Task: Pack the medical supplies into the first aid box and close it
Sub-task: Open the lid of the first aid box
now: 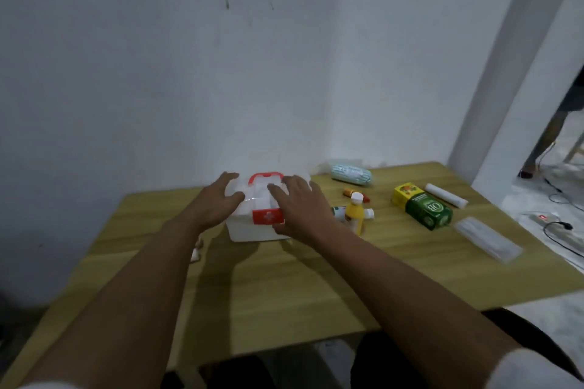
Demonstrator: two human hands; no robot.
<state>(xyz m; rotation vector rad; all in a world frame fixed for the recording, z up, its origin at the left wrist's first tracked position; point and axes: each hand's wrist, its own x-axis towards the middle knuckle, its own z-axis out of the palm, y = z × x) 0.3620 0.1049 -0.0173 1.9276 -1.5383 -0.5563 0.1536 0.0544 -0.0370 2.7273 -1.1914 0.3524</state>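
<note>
The white first aid box (249, 229) with a red handle and red front latch stands at the back middle of the wooden table (284, 287), its lid down. My left hand (215, 202) rests on the lid's left side, fingers spread. My right hand (300, 205) lies over the lid's right side and front corner, thumb near the latch. To the right lie a yellow bottle (354, 213), a small orange tube (352, 191), a wrapped bandage roll (350, 174), a green and yellow carton (423, 207), a white roll (445, 195) and a flat packaged mask (488, 238).
A white wall stands right behind the table. A small pale item (195, 254) lies left of the box, partly hidden by my left forearm. On the floor at the right are a power strip (542, 217) and cables. A person's legs show at the far right.
</note>
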